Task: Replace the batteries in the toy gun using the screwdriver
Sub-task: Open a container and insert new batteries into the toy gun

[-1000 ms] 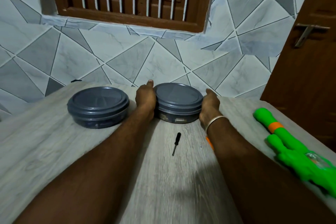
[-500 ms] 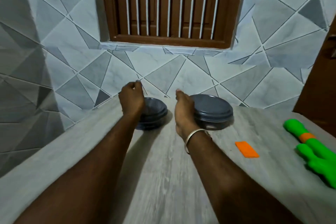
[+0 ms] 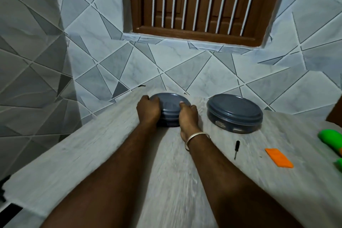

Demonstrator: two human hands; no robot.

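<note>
Gripping the left grey container (image 3: 168, 120) at 9 and 3 o'clock, left hand (image 3: 148, 110) and right hand (image 3: 188, 115) curl fingers round its lid (image 3: 169, 101); pry upward evenly, keeping the base flat.

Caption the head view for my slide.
Left hand and right hand grip a round grey lidded container; black screwdriver and green toy gun lie nearby.

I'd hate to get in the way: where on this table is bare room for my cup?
The widest bare stretch of table lies left of the left hand, from the left grey container to the near edge. A strip runs between the forearms. Crowded: the right side, with right grey container, screwdriver, orange plastic piece and green toy gun.
</note>
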